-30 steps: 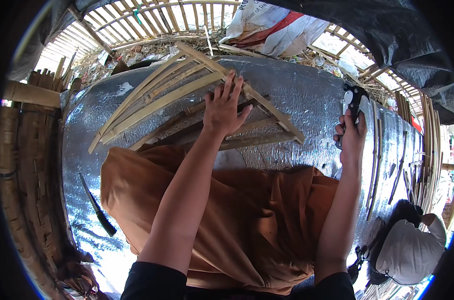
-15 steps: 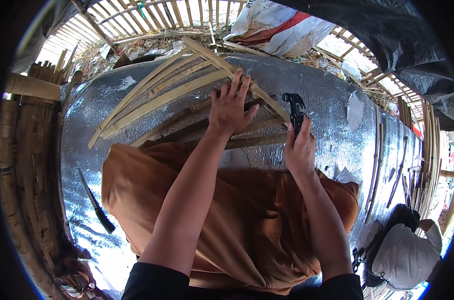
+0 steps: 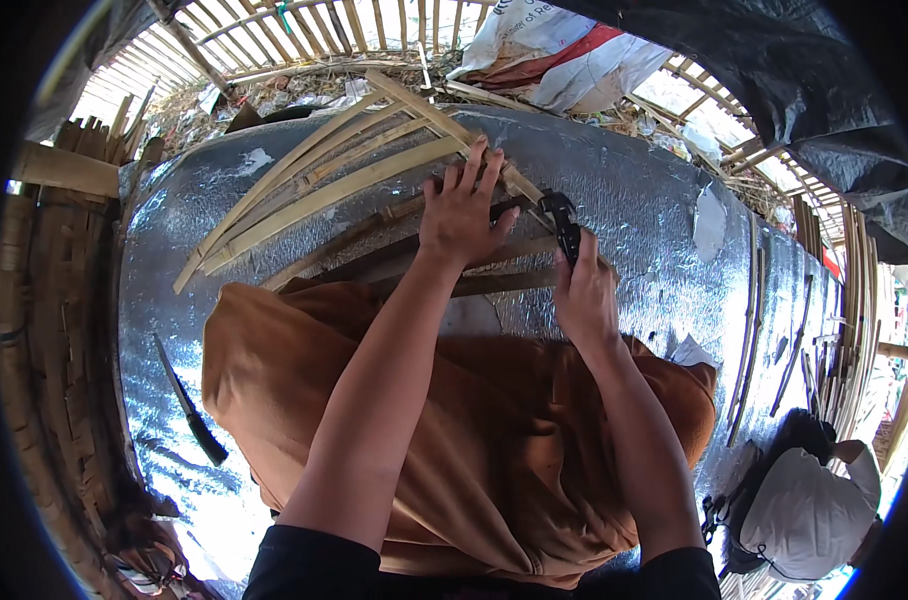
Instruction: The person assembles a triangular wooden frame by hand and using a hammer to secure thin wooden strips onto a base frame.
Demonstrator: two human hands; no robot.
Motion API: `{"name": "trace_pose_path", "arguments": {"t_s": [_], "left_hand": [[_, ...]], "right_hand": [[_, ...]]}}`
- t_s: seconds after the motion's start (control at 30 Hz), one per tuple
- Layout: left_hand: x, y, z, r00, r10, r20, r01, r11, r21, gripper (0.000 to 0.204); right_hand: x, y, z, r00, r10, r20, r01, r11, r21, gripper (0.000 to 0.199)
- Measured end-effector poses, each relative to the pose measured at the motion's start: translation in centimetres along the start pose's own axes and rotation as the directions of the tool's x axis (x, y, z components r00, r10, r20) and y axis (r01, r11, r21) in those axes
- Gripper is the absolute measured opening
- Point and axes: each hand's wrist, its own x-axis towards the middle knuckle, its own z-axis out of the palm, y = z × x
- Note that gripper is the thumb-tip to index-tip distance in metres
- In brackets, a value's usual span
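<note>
My left hand [image 3: 459, 228] lies with its fingers stretched over the upper part of a frame of split bamboo strips [image 3: 324, 215]. Its fingertips rest on the slanting crosspiece [image 3: 426, 110], which runs from the upper left down toward my right hand. My right hand [image 3: 587, 300] is closed around the handle of a compact black hammer [image 3: 566, 235] with a claw-like head. The hammer's head is at the crosspiece's lower right end; whether it touches the bamboo I cannot tell. Brown cloth [image 3: 464, 430] covers my lap, just below the lowest strips.
Silver foil sheeting [image 3: 654, 230] covers the ground. A knife with a dark handle [image 3: 189, 405] lies at left, beside a bamboo wall [image 3: 59, 300]. Thin sticks [image 3: 749, 340] lie at right, near a person in a grey shirt [image 3: 809, 510]. Black plastic [image 3: 784, 90] hangs at upper right.
My right hand has moved the hammer left and slightly down, onto or over the crosspiece's end. My left hand stays in place. The person at right has shifted slightly.
</note>
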Motion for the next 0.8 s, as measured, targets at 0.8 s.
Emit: {"name": "trace_pose_path", "arguments": {"t_s": [0.8], "left_hand": [[-0.1,0.1,0.3,1.0,0.007,-0.009,-0.007,1.0,-0.004,0.084]], "right_hand": [[0.6,-0.9,-0.9,0.976,0.191,0.108,-0.187,0.981,-0.05,0.041]]}}
